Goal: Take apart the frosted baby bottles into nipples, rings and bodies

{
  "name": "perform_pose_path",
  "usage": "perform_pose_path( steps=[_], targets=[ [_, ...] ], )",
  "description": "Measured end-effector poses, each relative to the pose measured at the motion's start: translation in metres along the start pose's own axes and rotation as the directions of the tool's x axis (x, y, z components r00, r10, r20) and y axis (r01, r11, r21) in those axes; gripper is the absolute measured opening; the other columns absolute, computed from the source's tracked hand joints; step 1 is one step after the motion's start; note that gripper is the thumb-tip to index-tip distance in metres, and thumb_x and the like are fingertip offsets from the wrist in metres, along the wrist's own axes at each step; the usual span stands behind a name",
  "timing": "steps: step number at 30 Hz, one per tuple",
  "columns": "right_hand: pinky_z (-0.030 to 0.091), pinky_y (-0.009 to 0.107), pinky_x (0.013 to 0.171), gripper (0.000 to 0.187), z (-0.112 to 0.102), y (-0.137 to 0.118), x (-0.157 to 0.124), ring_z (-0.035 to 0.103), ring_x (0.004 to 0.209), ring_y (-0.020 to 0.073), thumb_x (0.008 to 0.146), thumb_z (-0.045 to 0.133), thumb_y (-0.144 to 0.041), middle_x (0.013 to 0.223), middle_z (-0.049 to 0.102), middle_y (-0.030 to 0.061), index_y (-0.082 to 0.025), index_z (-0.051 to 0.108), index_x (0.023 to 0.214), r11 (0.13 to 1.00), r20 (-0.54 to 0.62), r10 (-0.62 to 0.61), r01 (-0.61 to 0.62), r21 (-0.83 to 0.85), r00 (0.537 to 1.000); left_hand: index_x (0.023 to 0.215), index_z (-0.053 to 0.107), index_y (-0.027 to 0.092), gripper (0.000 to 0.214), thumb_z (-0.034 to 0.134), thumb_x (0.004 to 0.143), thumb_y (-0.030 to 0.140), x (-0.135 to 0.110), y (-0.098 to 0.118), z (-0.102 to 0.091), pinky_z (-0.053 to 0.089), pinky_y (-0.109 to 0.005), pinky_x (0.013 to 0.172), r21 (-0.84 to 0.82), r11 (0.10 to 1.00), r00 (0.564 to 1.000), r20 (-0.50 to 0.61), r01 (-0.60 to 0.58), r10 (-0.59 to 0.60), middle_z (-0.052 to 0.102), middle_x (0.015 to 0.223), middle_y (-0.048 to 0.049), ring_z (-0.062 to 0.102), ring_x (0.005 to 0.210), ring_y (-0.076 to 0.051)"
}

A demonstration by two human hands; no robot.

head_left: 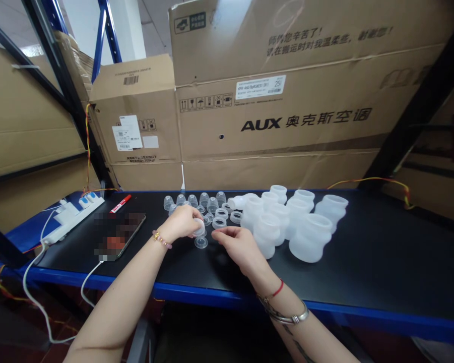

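Note:
My left hand [180,222] grips a small translucent plastic cup [199,228] by its edge, just above a clear round disc [201,242] lying on the black bench top [381,252]. My right hand [239,247] is close by, holding nothing, its fingertips near a clear plastic ring [219,223]. Several more rings [221,214] and small clear domed caps [204,199] lie in a loose group beyond my hands. To the right stand several frosted, waisted plastic bottle bodies [310,238].
A phone with a blurred screen [118,236] lies left of my hands, wired to a white power strip [75,217]. A red marker [120,203] lies beyond it. Large cardboard boxes [272,121] stand behind the bench within a blue metal rack [106,35].

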State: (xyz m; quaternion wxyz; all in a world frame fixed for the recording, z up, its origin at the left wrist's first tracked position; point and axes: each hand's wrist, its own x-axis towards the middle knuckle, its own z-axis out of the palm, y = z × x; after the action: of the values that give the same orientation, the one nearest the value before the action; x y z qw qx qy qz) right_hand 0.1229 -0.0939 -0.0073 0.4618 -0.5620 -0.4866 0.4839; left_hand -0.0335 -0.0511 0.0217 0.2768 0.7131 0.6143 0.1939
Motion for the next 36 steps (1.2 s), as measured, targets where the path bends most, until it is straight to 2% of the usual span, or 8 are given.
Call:
perform_pose_path(
  steps=[4,8,13,18,22,25,30,36],
  targets=[
    [0.035,0.025,0.052,0.014,0.000,0.002,0.000,0.044,0.051,0.0109,0.059,0.065,-0.026,0.051,0.059,-0.0006,-0.013,0.070,0.061,0.999,-0.011,-0.026,0.025,-0.022,1.000,0.097,0.074,0.013,0.034,0.057,0.068,0.010,0.000,0.000,0.001,0.048,-0.021,0.047,0.017,1.000,0.999,-0.030,-0.022,0.023,0.070,0.069,-0.0047,0.063,0.051,-0.014],
    [0.034,0.025,0.050,0.016,-0.002,0.004,-0.001,0.043,0.049,0.0109,0.059,0.065,-0.029,0.050,0.057,-0.0013,-0.014,0.068,0.059,0.999,0.011,-0.030,0.031,-0.036,0.999,0.091,0.071,0.013,0.023,0.059,0.072,0.013,0.002,-0.001,-0.002,0.050,-0.022,0.049,-0.161,0.986,0.997,-0.061,-0.047,0.038,0.070,0.072,-0.0040,0.064,0.054,-0.014],
    [0.036,0.026,0.052,0.025,-0.002,0.011,-0.004,0.047,0.053,0.0132,0.061,0.065,-0.039,0.055,0.060,0.0015,-0.014,0.068,0.064,0.989,-0.124,-0.133,0.140,0.044,0.983,0.082,0.064,0.012,0.010,0.066,0.074,0.018,0.005,0.006,0.003,0.053,-0.022,0.054,-0.284,0.958,0.999,0.028,-0.021,0.030,0.068,0.072,-0.0029,0.065,0.058,-0.012],
    [0.036,0.028,0.051,0.028,-0.001,0.028,-0.012,0.048,0.053,0.0149,0.069,0.060,-0.041,0.054,0.059,0.0025,-0.015,0.068,0.063,0.965,-0.147,-0.254,0.239,-0.109,0.956,0.091,0.065,0.014,0.022,0.068,0.070,0.018,0.001,0.021,0.014,0.051,-0.023,0.054,-0.114,0.984,0.989,0.040,-0.135,0.140,0.070,0.085,-0.0042,0.064,0.057,-0.012],
    [0.040,0.029,0.057,0.027,-0.001,0.035,-0.017,0.053,0.058,0.0166,0.075,0.056,-0.039,0.062,0.063,0.0042,-0.016,0.069,0.067,0.910,-0.195,-0.386,0.338,-0.241,0.902,0.087,0.068,0.017,0.017,0.065,0.070,0.019,-0.004,0.030,0.018,0.053,-0.029,0.074,0.161,0.945,0.950,-0.088,-0.284,0.300,0.072,0.088,-0.0051,0.067,0.082,-0.020],
    [0.041,0.028,0.057,0.027,-0.001,0.037,-0.019,0.054,0.058,0.0163,0.078,0.054,-0.036,0.062,0.062,0.0040,-0.017,0.068,0.065,0.874,-0.173,-0.432,0.364,-0.321,0.885,0.084,0.071,0.018,0.015,0.062,0.073,0.019,-0.006,0.034,0.021,0.052,-0.031,0.080,0.272,0.920,0.951,-0.049,-0.282,0.306,0.073,0.089,-0.0051,0.067,0.088,-0.022],
    [0.040,0.028,0.056,0.025,-0.003,0.038,-0.019,0.055,0.057,0.0169,0.078,0.055,-0.033,0.061,0.063,0.0039,-0.018,0.067,0.064,0.874,-0.126,-0.386,0.319,-0.366,0.914,0.080,0.075,0.019,0.013,0.063,0.074,0.017,-0.007,0.036,0.026,0.050,-0.033,0.090,0.404,0.863,0.947,0.026,-0.303,0.320,0.075,0.093,-0.0077,0.066,0.096,-0.024],
    [0.038,0.029,0.055,0.024,-0.005,0.033,-0.019,0.057,0.056,0.0186,0.077,0.055,-0.034,0.059,0.065,0.0043,-0.019,0.067,0.063,0.880,-0.086,-0.315,0.257,-0.400,0.945,0.093,0.076,0.018,0.023,0.067,0.071,0.017,-0.005,0.033,0.025,0.051,-0.030,0.080,0.343,0.904,0.967,0.066,-0.254,0.246,0.075,0.094,-0.0064,0.068,0.087,-0.022]
  ],
)
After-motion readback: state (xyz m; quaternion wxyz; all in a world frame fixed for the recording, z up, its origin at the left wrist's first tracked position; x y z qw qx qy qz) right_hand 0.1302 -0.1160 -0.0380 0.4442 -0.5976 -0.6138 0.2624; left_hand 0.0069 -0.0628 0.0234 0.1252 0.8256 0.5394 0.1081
